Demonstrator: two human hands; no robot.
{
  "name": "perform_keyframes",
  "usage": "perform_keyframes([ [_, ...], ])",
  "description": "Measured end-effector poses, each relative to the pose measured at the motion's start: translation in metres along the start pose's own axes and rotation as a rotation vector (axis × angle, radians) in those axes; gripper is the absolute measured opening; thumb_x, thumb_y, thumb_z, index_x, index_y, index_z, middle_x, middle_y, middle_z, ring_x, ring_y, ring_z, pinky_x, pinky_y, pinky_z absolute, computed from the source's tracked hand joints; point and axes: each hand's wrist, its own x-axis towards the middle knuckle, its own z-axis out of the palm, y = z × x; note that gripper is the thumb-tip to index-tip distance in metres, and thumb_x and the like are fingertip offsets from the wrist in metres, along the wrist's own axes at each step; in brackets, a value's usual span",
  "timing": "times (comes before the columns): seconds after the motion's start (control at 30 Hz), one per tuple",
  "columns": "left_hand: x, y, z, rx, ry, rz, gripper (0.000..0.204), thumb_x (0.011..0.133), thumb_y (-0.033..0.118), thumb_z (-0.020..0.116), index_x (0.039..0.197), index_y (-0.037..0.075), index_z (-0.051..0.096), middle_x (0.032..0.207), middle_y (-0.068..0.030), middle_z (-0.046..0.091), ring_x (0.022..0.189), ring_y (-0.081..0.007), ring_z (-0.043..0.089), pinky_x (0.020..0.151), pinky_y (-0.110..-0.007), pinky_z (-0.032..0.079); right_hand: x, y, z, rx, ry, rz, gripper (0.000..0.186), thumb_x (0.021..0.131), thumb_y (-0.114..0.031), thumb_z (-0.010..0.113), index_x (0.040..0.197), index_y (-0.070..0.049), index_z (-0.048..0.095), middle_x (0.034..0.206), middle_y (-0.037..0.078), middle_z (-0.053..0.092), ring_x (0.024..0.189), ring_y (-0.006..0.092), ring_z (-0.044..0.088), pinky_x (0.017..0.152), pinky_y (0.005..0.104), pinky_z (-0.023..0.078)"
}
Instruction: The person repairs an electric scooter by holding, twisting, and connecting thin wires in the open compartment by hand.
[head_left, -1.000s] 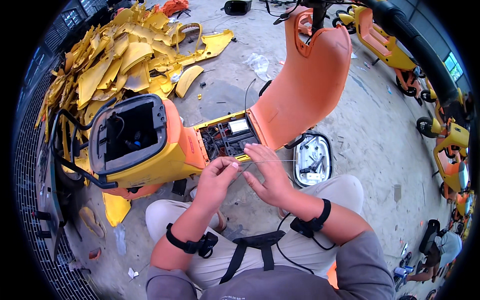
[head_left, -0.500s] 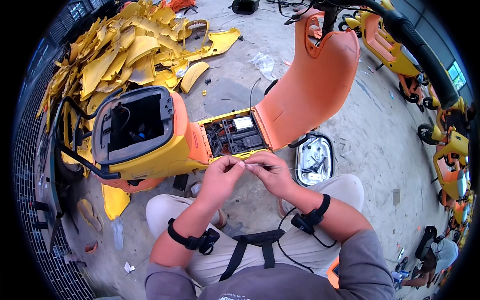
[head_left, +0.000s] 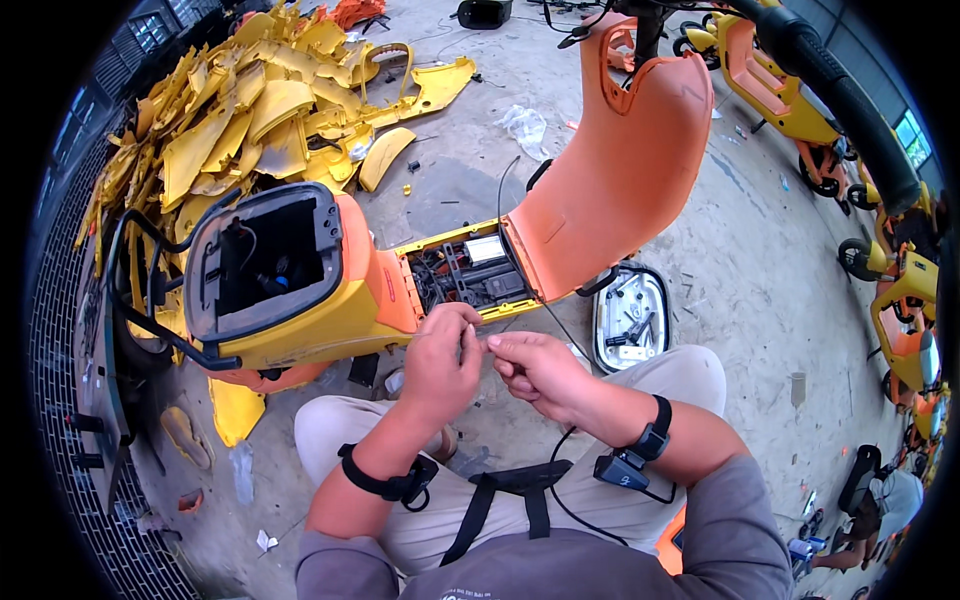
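Probably the thin cable (head_left: 500, 200), arching over the opened scooter (head_left: 300, 335) and down to the near right, is light but springy, best pinched near its end. Your right hand (head_left: 543, 370) seems to hold it with narrowed fingers; whether your left hand (head_left: 442, 352) grips it, I cannot tell.

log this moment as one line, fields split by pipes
left hand: curled, hold unclear | right hand: curled, hold unclear | scooter: footboard compartment uncovered | white-lined tray: dark parts inside
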Motion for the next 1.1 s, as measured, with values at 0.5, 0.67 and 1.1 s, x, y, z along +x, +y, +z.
perform_keyframes([
  [0.5,0.008,0.009,-0.003,-0.151,-0.242,-0.01,0.006,0.083,-0.007,0.056,0.084,-0.001,0.054,0.089,-0.0134,0.061,0.083,-0.0281,0.061,0.076,-0.035,0.048,-0.022,-0.041,-0.018,-1.446,0.382,-1.044,0.007,0.083,-0.015,0.067,0.086,-0.008,0.066,0.076,0.006,0.061,0.071,0.0259,0.064,0.06,0.0369,0.05],
  [0.67,0.009,0.017,-0.006,-0.238,-0.336,0.004,0.007,0.083,-0.006,0.056,0.08,0.0,0.054,0.088,-0.0107,0.064,0.083,-0.0229,0.061,0.077,-0.033,0.048,-0.032,-0.059,-0.029,-1.877,0.412,-1.137,0.02,0.066,-0.009,0.071,0.085,-0.013,0.066,0.09,0.001,0.064,0.083,0.0203,0.062,0.064,0.0335,0.05],
  [1.1,-0.007,-0.002,-0.018,-0.695,-0.229,-0.284,0.002,0.094,0.001,0.051,0.094,0.0,0.053,0.101,-0.0111,0.057,0.087,-0.015,0.057,0.079,-0.028,0.048,0.02,-0.023,-0.045,-1.191,-0.32,-1.151,0.011,0.078,-0.015,0.071,0.084,-0.005,0.07,0.101,0.012,0.063,0.096,0.0323,0.058,0.084,0.0418,0.046],
])
